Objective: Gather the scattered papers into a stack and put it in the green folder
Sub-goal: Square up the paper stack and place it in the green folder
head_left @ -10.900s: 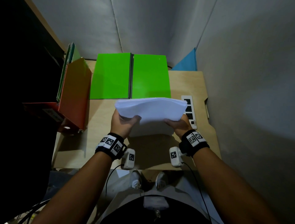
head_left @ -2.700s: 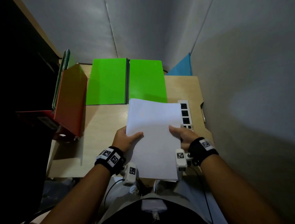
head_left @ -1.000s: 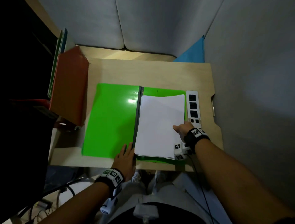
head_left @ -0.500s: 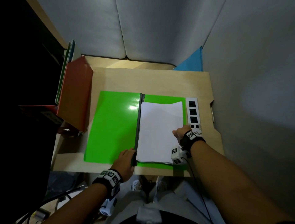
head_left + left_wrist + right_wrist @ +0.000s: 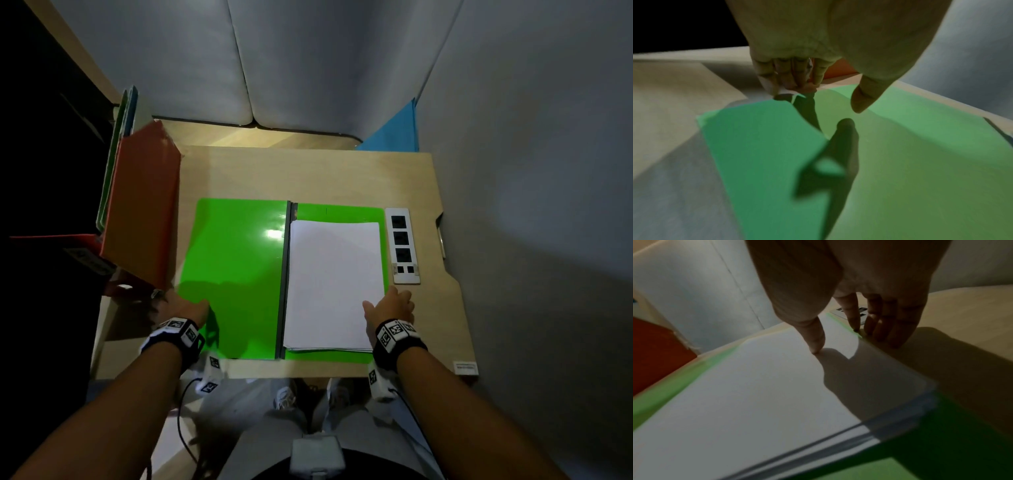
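Head view: left hand [image 5: 186, 306] lifts green folder [image 5: 236, 274] flap edge

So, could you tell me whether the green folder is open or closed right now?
Open: the green folder lies spread flat, the paper stack uncovered on its right half; the left hand holds the left cover's edge.

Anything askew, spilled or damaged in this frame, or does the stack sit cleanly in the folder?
Nothing stands out. The paper stack lies flat on the right half of the open green folder, roughly square to its spine; only its near edges fan slightly in the right wrist view.
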`<state>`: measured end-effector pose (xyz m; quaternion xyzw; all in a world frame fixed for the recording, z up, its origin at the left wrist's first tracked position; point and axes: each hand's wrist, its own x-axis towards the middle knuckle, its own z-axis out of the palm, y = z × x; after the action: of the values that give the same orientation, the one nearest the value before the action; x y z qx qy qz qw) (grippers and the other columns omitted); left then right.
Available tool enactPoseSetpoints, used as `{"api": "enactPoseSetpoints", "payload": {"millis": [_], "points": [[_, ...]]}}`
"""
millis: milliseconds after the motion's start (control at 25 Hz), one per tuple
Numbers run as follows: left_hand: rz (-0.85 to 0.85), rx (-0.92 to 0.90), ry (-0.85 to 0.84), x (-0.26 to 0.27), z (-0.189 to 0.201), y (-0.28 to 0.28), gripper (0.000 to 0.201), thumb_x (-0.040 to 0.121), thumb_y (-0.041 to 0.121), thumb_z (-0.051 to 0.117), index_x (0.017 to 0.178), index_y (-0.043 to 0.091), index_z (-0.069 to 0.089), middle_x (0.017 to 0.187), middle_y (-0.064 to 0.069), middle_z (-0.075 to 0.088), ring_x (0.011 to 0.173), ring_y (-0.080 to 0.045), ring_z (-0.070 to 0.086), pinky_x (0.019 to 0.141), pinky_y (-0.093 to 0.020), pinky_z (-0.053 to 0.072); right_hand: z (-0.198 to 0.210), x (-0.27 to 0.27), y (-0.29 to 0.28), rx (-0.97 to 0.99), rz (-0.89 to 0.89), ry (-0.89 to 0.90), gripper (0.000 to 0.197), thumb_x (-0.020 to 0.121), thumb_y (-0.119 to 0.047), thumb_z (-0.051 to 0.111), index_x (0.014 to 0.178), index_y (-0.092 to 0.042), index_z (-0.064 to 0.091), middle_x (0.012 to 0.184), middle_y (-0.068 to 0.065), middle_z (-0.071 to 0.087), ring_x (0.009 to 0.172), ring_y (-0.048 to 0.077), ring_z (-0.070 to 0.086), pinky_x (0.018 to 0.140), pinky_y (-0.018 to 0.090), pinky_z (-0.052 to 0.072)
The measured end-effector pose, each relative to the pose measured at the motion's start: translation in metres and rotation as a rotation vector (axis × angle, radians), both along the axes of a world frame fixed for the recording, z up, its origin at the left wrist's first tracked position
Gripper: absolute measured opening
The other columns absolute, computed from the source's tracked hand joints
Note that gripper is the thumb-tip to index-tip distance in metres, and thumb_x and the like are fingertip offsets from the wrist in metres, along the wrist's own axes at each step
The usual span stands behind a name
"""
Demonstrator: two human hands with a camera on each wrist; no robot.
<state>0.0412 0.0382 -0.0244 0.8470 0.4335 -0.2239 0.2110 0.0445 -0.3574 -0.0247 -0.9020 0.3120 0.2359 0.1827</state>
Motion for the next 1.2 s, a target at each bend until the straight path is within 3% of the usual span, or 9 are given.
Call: {"api": "enactPoseSetpoints", "payload": {"millis": [280, 440, 560, 640, 720, 840, 960, 1080, 1200], "points": [[-0.082, -0.111, -0.085, 0.004, 0.055, 0.002, 0.028, 0.084, 0.032, 0.064, 0.085, 0.004, 0.067, 0.094, -0.023, 0.068, 0.077, -0.035, 0.063, 0.076, -0.042, 0.055, 0.006, 0.006, -0.011, 0.107, -0.041, 0.036, 0.060, 0.086, -0.045, 0.060, 0.132, -0.009, 0.046, 0.133, 0.014, 0.038, 0.123, 0.035, 0.044, 0.100, 0.048, 0.044], [-0.259, -0.080, -0.399, -0.010, 0.138, -0.040, 0.021, 0.092, 0.029, 0.065, 0.086, 0.009, 0.068, 0.087, -0.013, 0.068, 0.080, -0.030, 0.062, 0.077, -0.036, 0.050, 0.006, 0.006, -0.020, 0.177, -0.028, 0.020, 0.052, 0.086, -0.045, 0.057, 0.123, -0.008, 0.056, 0.128, 0.015, 0.047, 0.113, 0.035, 0.054, 0.096, 0.044, 0.049], [-0.255, -0.594, -0.603, -0.035, 0.187, -0.115, 0.012, 0.097, 0.017, 0.060, 0.097, 0.011, 0.070, 0.082, -0.005, 0.068, 0.068, -0.007, 0.063, 0.061, -0.020, 0.048, 0.014, 0.005, -0.025, 0.268, 0.054, -0.028, 0.037, 0.091, -0.039, 0.053, 0.091, -0.003, 0.065, 0.095, 0.014, 0.065, 0.088, 0.029, 0.061, 0.078, 0.031, 0.050], [-0.423, -0.756, -0.490, -0.041, 0.169, -0.156, 0.022, 0.099, 0.023, 0.056, 0.114, 0.014, 0.069, 0.101, -0.006, 0.072, 0.082, -0.008, 0.067, 0.068, -0.021, 0.053, 0.020, 0.004, -0.029, 0.335, 0.107, -0.031, 0.034, 0.095, -0.032, 0.050, 0.088, -0.002, 0.065, 0.088, 0.014, 0.066, 0.090, 0.032, 0.064, 0.079, 0.032, 0.049], [-0.712, -0.566, -0.244, -0.036, 0.117, -0.178, 0.045, 0.095, 0.036, 0.060, 0.136, 0.019, 0.057, 0.134, -0.006, 0.060, 0.115, -0.017, 0.060, 0.096, -0.031, 0.050, 0.025, 0.002, -0.037, 0.380, 0.142, 0.008, 0.035, 0.097, -0.027, 0.050, 0.121, -0.006, 0.063, 0.122, 0.013, 0.065, 0.117, 0.031, 0.058, 0.099, 0.036, 0.044], [-1.038, -0.166, 0.066, -0.033, 0.047, -0.180, 0.095, 0.081, 0.054, 0.071, 0.156, 0.028, 0.019, 0.164, -0.012, 0.010, 0.150, -0.032, 0.014, 0.117, -0.051, 0.026, 0.027, 0.000, -0.056, 0.341, 0.132, 0.015, 0.054, 0.092, -0.007, 0.052, 0.145, -0.010, 0.041, 0.146, 0.010, 0.047, 0.133, 0.028, 0.046, 0.112, 0.036, 0.036], [-1.139, -0.025, 0.165, -0.041, 0.013, -0.171, 0.122, 0.069, 0.060, 0.078, 0.155, 0.036, -0.004, 0.162, -0.012, -0.022, 0.150, -0.038, -0.014, 0.116, -0.062, 0.014, 0.028, -0.012, -0.068, 0.291, 0.121, -0.025, 0.077, 0.079, 0.005, 0.054, 0.149, -0.018, 0.030, 0.145, 0.014, 0.046, 0.129, 0.030, 0.049, 0.104, 0.040, 0.046], [-1.179, 0.038, 0.107, -0.048, 0.005, -0.163, 0.123, 0.068, 0.062, 0.077, 0.155, 0.036, -0.005, 0.162, -0.013, -0.023, 0.150, -0.038, -0.013, 0.116, -0.059, 0.020, 0.026, -0.041, -0.056, 0.229, 0.380, 0.067, 0.111, 0.069, -0.017, 0.081, 0.151, -0.035, 0.009, 0.148, 0.013, 0.031, 0.129, 0.035, 0.043, 0.102, 0.046, 0.046], [-1.202, 0.051, 0.065, -0.050, 0.001, -0.161, 0.121, 0.069, 0.064, 0.074, 0.156, 0.035, -0.005, 0.162, -0.014, -0.021, 0.150, -0.038, -0.012, 0.118, -0.056, 0.020, 0.012, -0.068, -0.032, 0.017, 0.742, 0.195, 0.123, 0.066, -0.047, 0.082, 0.151, -0.038, -0.006, 0.160, 0.011, 0.001, 0.144, 0.040, 0.014, 0.113, 0.051, 0.029]]}}
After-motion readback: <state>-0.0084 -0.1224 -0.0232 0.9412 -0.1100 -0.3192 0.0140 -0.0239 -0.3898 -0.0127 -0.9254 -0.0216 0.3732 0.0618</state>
